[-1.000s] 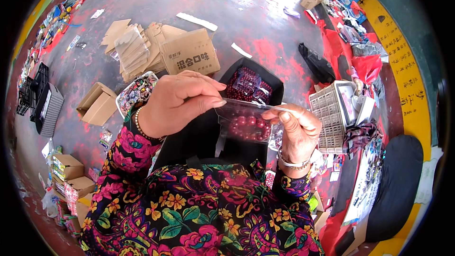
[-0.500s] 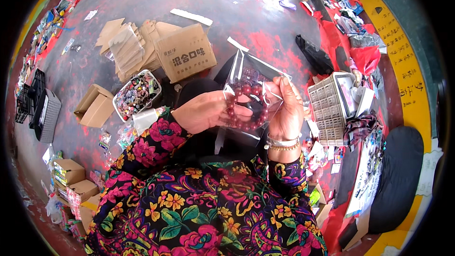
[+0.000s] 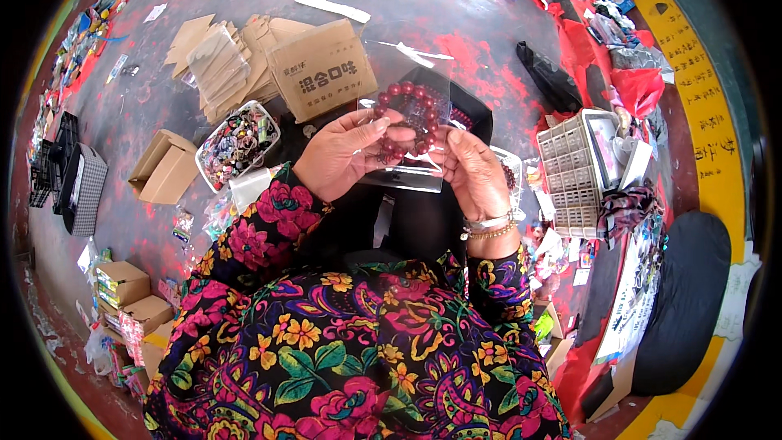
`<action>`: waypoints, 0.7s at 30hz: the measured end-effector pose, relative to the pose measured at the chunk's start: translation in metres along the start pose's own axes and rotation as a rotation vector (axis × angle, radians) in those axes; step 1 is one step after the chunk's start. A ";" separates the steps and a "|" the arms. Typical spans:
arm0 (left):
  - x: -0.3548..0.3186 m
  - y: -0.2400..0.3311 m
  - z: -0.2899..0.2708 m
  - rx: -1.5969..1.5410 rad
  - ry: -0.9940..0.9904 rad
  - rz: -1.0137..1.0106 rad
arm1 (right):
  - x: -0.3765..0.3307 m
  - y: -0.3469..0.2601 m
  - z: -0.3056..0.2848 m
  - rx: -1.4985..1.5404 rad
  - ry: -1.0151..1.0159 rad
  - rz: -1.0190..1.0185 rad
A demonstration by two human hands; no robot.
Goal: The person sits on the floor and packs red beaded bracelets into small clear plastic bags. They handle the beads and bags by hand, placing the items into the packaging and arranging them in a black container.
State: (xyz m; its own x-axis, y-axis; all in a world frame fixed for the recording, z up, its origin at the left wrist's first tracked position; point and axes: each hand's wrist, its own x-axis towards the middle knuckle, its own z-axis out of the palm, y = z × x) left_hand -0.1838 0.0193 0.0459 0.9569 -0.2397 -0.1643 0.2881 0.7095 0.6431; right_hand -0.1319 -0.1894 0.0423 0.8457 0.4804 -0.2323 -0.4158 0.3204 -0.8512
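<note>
A clear plastic bag (image 3: pixel 442 96) is stretched between my hands above my lap, with a dark red bead bracelet (image 3: pixel 397 90) lying in a ring within its outline. My left hand (image 3: pixel 338 155) grips the bag's left side, thumb in front and some fingers showing through the film beside the beads. At the lower right, my right hand (image 3: pixel 476 171) pinches the bag's edge between thumb and fingers. Whether the bracelet is fully inside the bag is hard to tell through the glare. On my right wrist are a pale bangle and a beaded bracelet.
Left of my hands stands a white basket (image 3: pixel 273 129) of small colourful items. Beyond it are a brown carton (image 3: pixel 326 73) and clear bags (image 3: pixel 216 57) on flattened cardboard. An open box (image 3: pixel 163 165) sits farther left. A white slatted basket (image 3: pixel 566 175) stands right.
Both hands have moved the bag and bracelet slightly away from my body. The bag now lies flatter, and the bracelet shows as a rounder ring.
</note>
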 end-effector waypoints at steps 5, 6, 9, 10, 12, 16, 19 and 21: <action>-0.003 -0.007 -0.007 0.046 -0.085 0.008 | -0.001 0.008 0.005 0.071 0.040 -0.027; -0.003 -0.010 -0.006 0.054 -0.068 0.021 | -0.002 0.008 0.006 0.078 0.051 -0.046; -0.003 -0.012 -0.004 0.151 0.000 0.016 | -0.002 0.006 0.004 0.061 0.059 -0.080; -0.001 -0.011 -0.006 0.102 -0.008 0.027 | -0.003 0.005 0.005 0.041 0.059 -0.088; 0.003 -0.013 -0.012 0.006 -0.022 0.049 | -0.005 0.001 0.008 -0.042 0.084 -0.108; 0.000 -0.010 -0.015 -0.034 -0.094 -0.044 | -0.003 -0.004 0.001 -0.317 0.020 -0.159; -0.003 -0.013 -0.012 -0.026 -0.107 -0.069 | -0.001 -0.007 0.007 -0.370 -0.017 -0.154; -0.001 -0.016 -0.016 -0.028 -0.131 -0.028 | -0.002 -0.012 0.016 -0.291 0.044 -0.190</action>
State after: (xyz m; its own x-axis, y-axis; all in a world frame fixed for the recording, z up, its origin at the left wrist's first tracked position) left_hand -0.1890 0.0190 0.0237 0.9359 -0.3428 -0.0817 0.3174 0.7193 0.6179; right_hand -0.1340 -0.1816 0.0609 0.9151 0.3969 -0.0715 -0.1420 0.1513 -0.9782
